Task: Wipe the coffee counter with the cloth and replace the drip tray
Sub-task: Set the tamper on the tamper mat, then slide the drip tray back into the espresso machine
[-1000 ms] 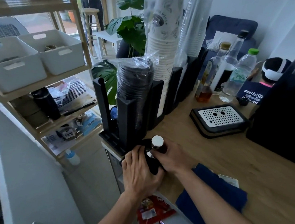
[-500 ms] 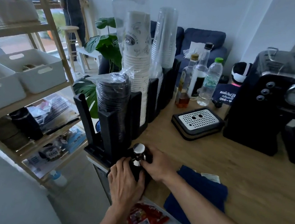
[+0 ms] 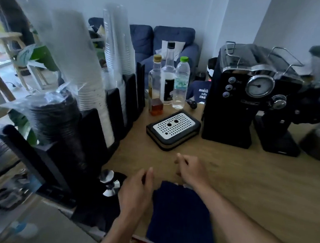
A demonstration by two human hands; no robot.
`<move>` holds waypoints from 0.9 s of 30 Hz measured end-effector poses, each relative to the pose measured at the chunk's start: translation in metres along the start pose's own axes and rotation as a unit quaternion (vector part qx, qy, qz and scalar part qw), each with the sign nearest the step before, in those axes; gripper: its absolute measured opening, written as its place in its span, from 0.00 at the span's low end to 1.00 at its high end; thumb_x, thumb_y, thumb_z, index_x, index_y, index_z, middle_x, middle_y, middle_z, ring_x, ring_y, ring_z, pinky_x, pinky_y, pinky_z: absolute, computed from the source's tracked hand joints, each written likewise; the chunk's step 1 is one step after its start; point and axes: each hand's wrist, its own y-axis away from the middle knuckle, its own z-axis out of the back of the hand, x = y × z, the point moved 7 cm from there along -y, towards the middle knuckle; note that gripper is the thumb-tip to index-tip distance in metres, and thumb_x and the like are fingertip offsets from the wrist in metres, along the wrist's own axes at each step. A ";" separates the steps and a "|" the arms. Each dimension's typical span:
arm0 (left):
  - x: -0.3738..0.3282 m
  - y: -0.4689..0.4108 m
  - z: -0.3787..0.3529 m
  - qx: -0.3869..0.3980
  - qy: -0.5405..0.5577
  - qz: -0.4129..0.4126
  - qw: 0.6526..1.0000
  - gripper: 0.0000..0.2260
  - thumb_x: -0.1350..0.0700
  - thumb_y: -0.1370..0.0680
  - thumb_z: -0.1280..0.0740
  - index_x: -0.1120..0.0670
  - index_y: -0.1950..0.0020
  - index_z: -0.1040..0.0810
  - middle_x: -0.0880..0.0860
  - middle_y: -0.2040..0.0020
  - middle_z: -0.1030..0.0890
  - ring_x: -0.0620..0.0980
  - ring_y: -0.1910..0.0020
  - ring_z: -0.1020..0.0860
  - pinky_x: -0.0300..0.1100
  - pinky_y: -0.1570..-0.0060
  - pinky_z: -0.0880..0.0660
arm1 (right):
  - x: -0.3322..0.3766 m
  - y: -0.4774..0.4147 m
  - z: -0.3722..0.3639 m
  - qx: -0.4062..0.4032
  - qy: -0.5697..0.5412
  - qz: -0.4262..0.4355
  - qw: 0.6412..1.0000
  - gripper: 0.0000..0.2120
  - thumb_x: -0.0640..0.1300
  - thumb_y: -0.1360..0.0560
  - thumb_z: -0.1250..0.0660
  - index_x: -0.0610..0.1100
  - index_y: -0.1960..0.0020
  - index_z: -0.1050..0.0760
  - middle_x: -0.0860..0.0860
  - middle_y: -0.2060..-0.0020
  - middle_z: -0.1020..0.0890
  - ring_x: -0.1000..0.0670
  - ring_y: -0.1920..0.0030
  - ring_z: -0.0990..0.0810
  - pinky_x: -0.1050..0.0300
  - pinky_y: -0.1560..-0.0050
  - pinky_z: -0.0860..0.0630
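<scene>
Both hands hover empty over the table (image 3: 247, 179), fingers loose and slightly spread. The left hand (image 3: 135, 189) is just beside the tamper (image 3: 109, 182), not touching it; the right hand (image 3: 191, 170) is above the cloth's far edge. The blue cloth (image 3: 179, 220) lies flat near the front edge. The drip tray (image 3: 174, 130) sits on the table, left of the coffee machine (image 3: 250, 94), out of its slot.
</scene>
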 end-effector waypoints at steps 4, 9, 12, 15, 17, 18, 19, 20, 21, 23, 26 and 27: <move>-0.008 -0.044 -0.038 0.034 0.053 0.021 0.998 0.17 0.45 0.19 0.44 0.54 0.59 0.24 0.48 0.56 0.25 0.47 0.59 0.25 0.46 0.58 0.27 | -0.020 -0.034 0.029 -0.025 0.024 -0.037 0.999 0.29 0.56 0.20 0.52 0.37 0.54 0.20 0.42 0.58 0.17 0.43 0.55 0.20 0.50 0.51 0.26; -0.017 -0.081 -0.070 0.079 0.114 0.119 0.983 0.07 0.48 0.20 0.40 0.49 0.46 0.28 0.48 0.47 0.23 0.46 0.53 0.26 0.42 0.55 0.30 | -0.029 -0.090 0.049 -0.027 0.064 -0.026 0.997 0.21 0.52 0.19 0.49 0.42 0.32 0.31 0.42 0.34 0.28 0.43 0.34 0.31 0.50 0.35 0.35; -0.017 -0.101 -0.080 0.075 0.098 0.140 0.982 0.20 0.47 0.20 0.39 0.52 0.30 0.33 0.51 0.41 0.23 0.51 0.44 0.26 0.41 0.49 0.33 | -0.033 -0.120 0.052 -0.010 0.109 -0.046 0.993 0.24 0.52 0.20 0.47 0.44 0.26 0.40 0.45 0.28 0.37 0.45 0.29 0.38 0.50 0.31 0.40; -0.014 -0.111 -0.089 0.071 0.084 0.144 0.984 0.22 0.46 0.21 0.40 0.49 0.28 0.35 0.52 0.38 0.23 0.54 0.42 0.25 0.43 0.48 0.33 | -0.035 -0.142 0.054 -0.005 0.147 -0.055 0.988 0.25 0.52 0.20 0.48 0.45 0.25 0.44 0.46 0.26 0.40 0.45 0.27 0.41 0.50 0.30 0.42; -0.017 -0.113 -0.094 0.072 0.066 0.141 0.985 0.21 0.44 0.20 0.42 0.47 0.28 0.36 0.52 0.36 0.24 0.54 0.40 0.26 0.44 0.47 0.33 | -0.034 -0.155 0.056 -0.008 0.182 -0.053 0.982 0.25 0.51 0.20 0.47 0.44 0.25 0.43 0.45 0.26 0.39 0.44 0.28 0.39 0.50 0.31 0.41; -0.018 -0.113 -0.096 0.069 0.057 0.141 0.986 0.21 0.44 0.20 0.43 0.47 0.27 0.36 0.52 0.36 0.24 0.54 0.40 0.26 0.44 0.47 0.33 | -0.034 -0.162 0.056 -0.003 0.198 -0.051 0.979 0.25 0.50 0.21 0.47 0.44 0.26 0.42 0.44 0.27 0.37 0.43 0.30 0.36 0.50 0.32 0.39; -0.018 -0.113 -0.097 0.063 0.048 0.141 0.987 0.21 0.44 0.20 0.43 0.47 0.27 0.36 0.52 0.36 0.24 0.54 0.41 0.26 0.44 0.48 0.33 | -0.033 -0.168 0.055 0.008 0.210 -0.050 0.976 0.24 0.49 0.21 0.47 0.44 0.27 0.40 0.43 0.29 0.34 0.42 0.33 0.30 0.50 0.33 0.35; -0.018 -0.113 -0.097 0.056 0.039 0.143 0.987 0.21 0.44 0.20 0.44 0.47 0.27 0.36 0.52 0.36 0.24 0.54 0.41 0.25 0.44 0.49 0.34 | -0.031 -0.173 0.053 0.022 0.222 -0.052 0.973 0.23 0.48 0.23 0.47 0.45 0.29 0.37 0.42 0.32 0.30 0.40 0.39 0.24 0.50 0.36 0.30; -0.017 -0.113 -0.098 0.049 0.034 0.146 0.988 0.21 0.44 0.19 0.44 0.46 0.27 0.37 0.52 0.36 0.23 0.54 0.42 0.25 0.43 0.50 0.35 | -0.029 -0.176 0.052 0.036 0.230 -0.058 0.971 0.21 0.47 0.24 0.47 0.45 0.33 0.34 0.42 0.37 0.26 0.40 0.48 0.19 0.49 0.42 0.25; -0.013 -0.113 -0.101 0.042 0.040 0.150 0.987 0.21 0.44 0.19 0.45 0.46 0.27 0.37 0.52 0.36 0.24 0.54 0.43 0.25 0.43 0.51 0.35 | -0.024 -0.179 0.049 0.057 0.233 -0.079 0.968 0.16 0.44 0.26 0.47 0.45 0.40 0.32 0.44 0.47 0.24 0.43 0.65 0.16 0.48 0.56 0.19; -0.012 -0.113 -0.104 0.044 0.047 0.151 0.986 0.21 0.44 0.19 0.46 0.46 0.26 0.38 0.53 0.35 0.24 0.54 0.42 0.25 0.43 0.50 0.35 | -0.021 -0.179 0.047 0.070 0.211 -0.108 0.969 0.15 0.39 0.26 0.47 0.42 0.40 0.32 0.44 0.51 0.27 0.44 0.69 0.17 0.50 0.65 0.18; -0.012 -0.113 -0.105 0.047 0.046 0.152 0.986 0.22 0.45 0.19 0.46 0.47 0.25 0.38 0.53 0.35 0.24 0.54 0.42 0.25 0.43 0.50 0.35 | -0.020 -0.179 0.047 0.069 0.203 -0.107 0.971 0.15 0.39 0.26 0.46 0.42 0.40 0.31 0.43 0.50 0.25 0.43 0.66 0.17 0.49 0.62 0.18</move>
